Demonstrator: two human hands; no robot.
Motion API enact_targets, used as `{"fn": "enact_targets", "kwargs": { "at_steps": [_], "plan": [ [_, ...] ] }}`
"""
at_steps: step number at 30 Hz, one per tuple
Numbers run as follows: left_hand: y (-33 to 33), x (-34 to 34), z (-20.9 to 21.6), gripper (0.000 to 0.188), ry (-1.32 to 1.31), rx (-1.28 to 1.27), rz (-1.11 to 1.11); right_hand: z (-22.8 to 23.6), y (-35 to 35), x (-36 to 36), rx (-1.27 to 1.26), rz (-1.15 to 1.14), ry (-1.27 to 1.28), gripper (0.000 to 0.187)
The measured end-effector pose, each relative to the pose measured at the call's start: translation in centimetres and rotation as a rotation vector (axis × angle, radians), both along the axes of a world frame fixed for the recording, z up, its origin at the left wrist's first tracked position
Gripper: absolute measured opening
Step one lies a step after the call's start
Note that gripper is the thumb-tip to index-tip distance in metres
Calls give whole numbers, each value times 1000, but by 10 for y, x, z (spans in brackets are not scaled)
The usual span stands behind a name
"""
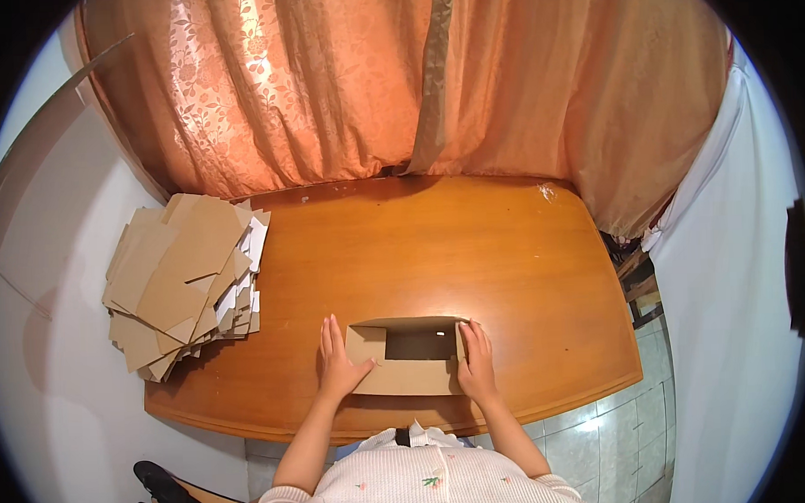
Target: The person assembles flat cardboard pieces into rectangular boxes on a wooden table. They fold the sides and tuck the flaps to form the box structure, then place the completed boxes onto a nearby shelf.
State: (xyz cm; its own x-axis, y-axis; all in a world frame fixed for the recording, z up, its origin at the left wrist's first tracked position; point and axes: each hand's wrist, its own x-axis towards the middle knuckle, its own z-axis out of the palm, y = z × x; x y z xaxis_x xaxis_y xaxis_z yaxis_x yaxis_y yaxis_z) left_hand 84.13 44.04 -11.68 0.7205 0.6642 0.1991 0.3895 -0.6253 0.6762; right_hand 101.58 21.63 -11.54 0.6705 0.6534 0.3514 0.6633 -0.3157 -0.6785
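A brown cardboard box (407, 378), open at the top, stands on the wooden table (402, 251) close to its near edge. A flap or panel shows at its left end, and the inside looks dark. At the box's left side is my left hand (340, 367), its fingers stretched out and the thumb reaching to the near left corner. My right hand (477, 360) lies along the right wall, fingertips at the far right corner and thumb at the near side, gripping that end.
A tall, uneven pile of flat cardboard pieces (182, 277), some with white faces, sits at the table's left end. Orange curtains (326, 94) hang behind the table. White cloth (721, 240) hangs on the right. A black object (172, 495) is at the lower left.
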Motion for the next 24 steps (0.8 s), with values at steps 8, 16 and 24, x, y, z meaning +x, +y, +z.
{"fn": "enact_targets", "kwargs": {
  "at_steps": [8, 16, 24],
  "plan": [
    [16, 17, -16, 106, 35, -38, -47, 0, 5, -2, -4, -6, -24, 68],
    [8, 19, -8, 96, 155, 130, -27, -3, 3, -2, -19, -13, -48, 68],
    [14, 14, -12, 71, -115, 7, -85, -5, 1, -2, 90, -14, -2, 65]
  ]
}}
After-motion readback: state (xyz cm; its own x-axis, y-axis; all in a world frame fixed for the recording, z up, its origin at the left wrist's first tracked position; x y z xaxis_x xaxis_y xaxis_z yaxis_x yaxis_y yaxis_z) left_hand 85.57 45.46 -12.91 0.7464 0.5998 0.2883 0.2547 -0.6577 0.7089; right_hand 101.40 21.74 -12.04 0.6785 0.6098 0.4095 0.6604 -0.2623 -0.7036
